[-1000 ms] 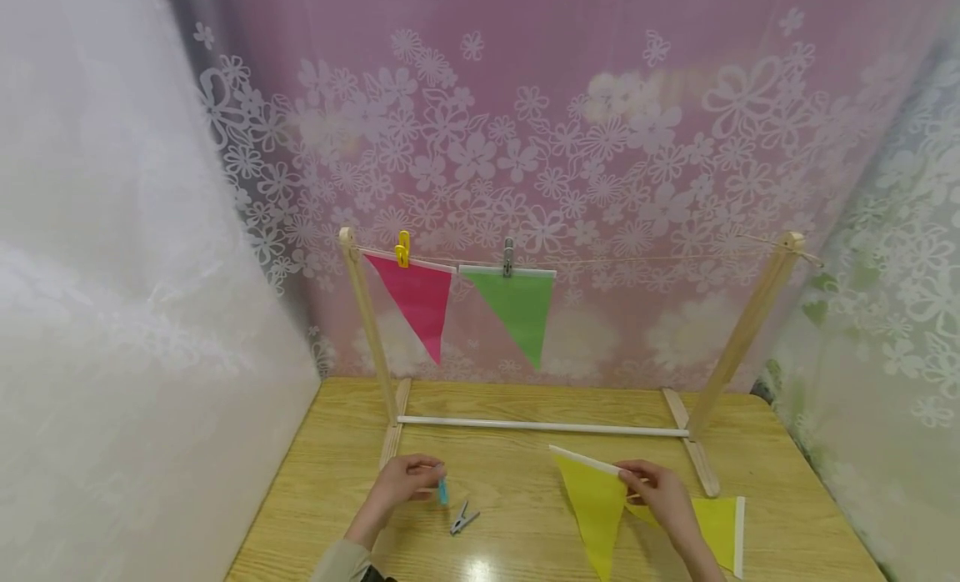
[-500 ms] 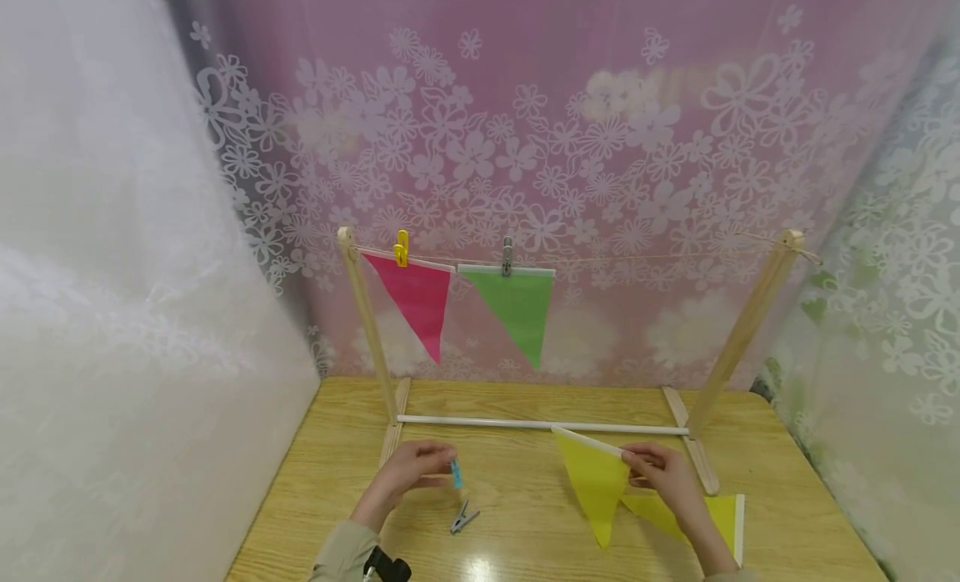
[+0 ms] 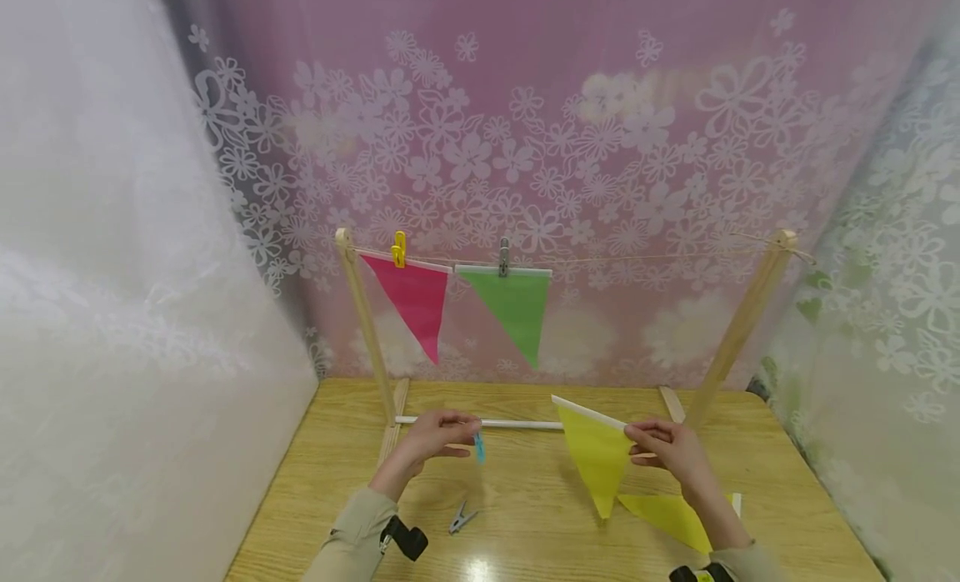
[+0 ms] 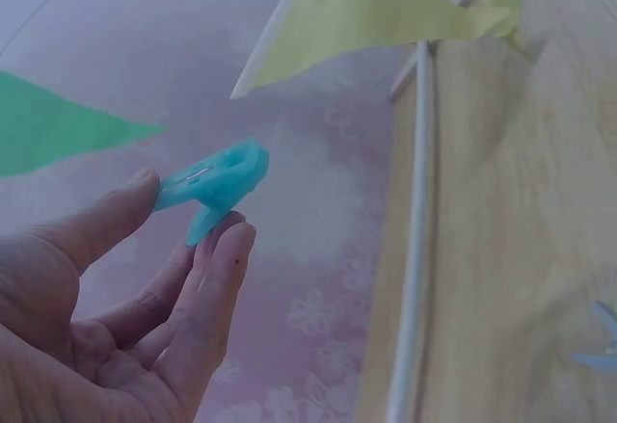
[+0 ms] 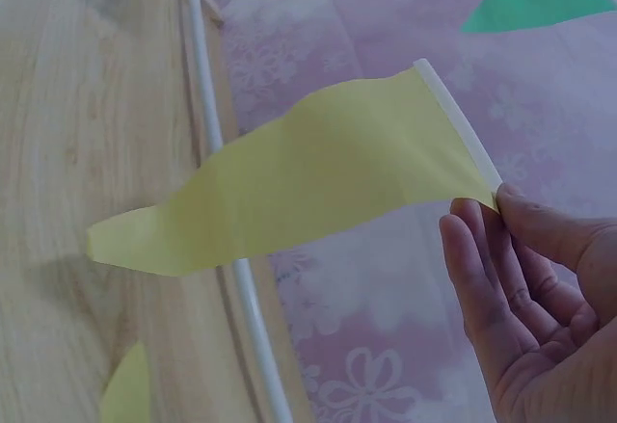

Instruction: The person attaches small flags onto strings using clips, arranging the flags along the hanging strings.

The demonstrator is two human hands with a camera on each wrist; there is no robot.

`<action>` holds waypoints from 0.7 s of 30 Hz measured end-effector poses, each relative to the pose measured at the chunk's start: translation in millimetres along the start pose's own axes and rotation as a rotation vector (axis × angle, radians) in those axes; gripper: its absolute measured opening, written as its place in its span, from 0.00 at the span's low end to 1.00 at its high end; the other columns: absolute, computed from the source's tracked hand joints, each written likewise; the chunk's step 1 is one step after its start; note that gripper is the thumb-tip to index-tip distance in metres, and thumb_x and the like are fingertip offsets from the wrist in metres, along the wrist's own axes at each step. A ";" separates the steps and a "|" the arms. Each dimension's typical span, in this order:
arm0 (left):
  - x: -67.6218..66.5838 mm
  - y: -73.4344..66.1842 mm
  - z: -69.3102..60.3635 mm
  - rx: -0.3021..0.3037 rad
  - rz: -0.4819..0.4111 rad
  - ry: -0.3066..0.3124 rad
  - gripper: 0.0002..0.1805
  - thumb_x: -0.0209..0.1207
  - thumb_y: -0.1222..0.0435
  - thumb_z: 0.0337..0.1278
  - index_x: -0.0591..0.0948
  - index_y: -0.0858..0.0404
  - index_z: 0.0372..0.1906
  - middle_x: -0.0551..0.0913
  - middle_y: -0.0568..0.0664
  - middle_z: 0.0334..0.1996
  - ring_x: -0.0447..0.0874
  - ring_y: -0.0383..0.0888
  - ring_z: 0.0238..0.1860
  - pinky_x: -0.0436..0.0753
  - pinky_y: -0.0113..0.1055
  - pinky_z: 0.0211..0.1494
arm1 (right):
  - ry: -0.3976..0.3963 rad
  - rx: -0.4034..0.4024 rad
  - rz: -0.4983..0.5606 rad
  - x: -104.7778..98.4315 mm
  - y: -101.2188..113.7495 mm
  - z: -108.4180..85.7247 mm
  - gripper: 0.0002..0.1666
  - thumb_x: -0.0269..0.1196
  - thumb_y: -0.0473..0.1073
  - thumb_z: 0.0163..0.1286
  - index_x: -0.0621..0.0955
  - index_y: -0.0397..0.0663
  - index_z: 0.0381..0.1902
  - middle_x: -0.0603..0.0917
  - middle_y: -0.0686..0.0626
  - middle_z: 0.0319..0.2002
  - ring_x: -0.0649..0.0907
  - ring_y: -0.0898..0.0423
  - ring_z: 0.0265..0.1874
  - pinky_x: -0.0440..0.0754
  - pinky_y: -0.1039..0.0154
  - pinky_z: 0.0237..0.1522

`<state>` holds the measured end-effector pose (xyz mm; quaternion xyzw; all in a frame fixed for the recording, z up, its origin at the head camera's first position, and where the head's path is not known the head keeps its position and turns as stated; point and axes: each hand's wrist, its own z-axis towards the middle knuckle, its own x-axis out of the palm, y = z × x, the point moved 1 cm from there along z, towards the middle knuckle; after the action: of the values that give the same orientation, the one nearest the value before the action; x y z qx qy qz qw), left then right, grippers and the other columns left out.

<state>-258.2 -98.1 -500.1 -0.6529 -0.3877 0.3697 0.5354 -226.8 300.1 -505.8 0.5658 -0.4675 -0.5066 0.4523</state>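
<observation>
Between thumb and fingers my left hand [image 3: 435, 439] pinches a light blue clothespin [image 4: 220, 177] by its handle ends. My right hand [image 3: 675, 450] pinches a yellow pennant [image 3: 596, 453] at the right end of its white top edge; the cloth hangs point down above the table. Behind both hands a string [image 3: 637, 258] runs between two wooden posts. A yellow clothespin [image 3: 399, 250] holds a pink pennant [image 3: 412, 298] on it, and a grey clothespin [image 3: 504, 258] holds a green pennant [image 3: 517, 307] to the right of that.
A loose grey clothespin [image 3: 461, 518] lies on the wooden table [image 3: 540, 540]. Another yellow pennant [image 3: 667, 515] lies partly under my right forearm. A white rod [image 3: 517, 424] joins the feet of the left post [image 3: 366, 332] and right post [image 3: 738, 332]. Patterned curtains surround the table.
Both hands have moved forward and up, toward the string. My left hand has also shifted right with the blue clothespin. The yellow pennant has risen with my right hand.
</observation>
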 end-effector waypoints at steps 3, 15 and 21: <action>2.2 -17.1 6.1 0.002 0.018 0.003 0.24 0.60 0.60 0.72 0.77 0.74 0.63 0.84 0.61 0.54 0.86 0.55 0.53 0.87 0.45 0.53 | 0.005 -0.023 0.006 -3.8 7.4 1.6 0.20 0.62 0.40 0.76 0.79 0.26 0.56 0.89 0.54 0.37 0.88 0.56 0.34 0.89 0.59 0.41; 22.5 -77.4 26.2 0.066 0.058 0.059 0.24 0.61 0.60 0.71 0.77 0.71 0.64 0.83 0.61 0.55 0.86 0.52 0.53 0.87 0.44 0.53 | 0.021 -0.110 0.019 -15.0 34.9 4.6 0.23 0.60 0.40 0.77 0.76 0.24 0.58 0.89 0.57 0.37 0.89 0.56 0.35 0.89 0.59 0.41; 33.5 -102.5 34.3 0.111 0.084 0.063 0.21 0.62 0.61 0.71 0.79 0.71 0.61 0.84 0.63 0.53 0.85 0.56 0.54 0.87 0.43 0.52 | 0.010 -0.132 -0.021 -18.0 49.3 5.0 0.23 0.60 0.41 0.77 0.76 0.25 0.59 0.89 0.57 0.37 0.89 0.57 0.34 0.89 0.59 0.40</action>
<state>-286.1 -40.7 -406.5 -0.6492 -0.3220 0.3920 0.5668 -236.2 310.1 -454.9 0.5421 -0.4249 -0.5383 0.4857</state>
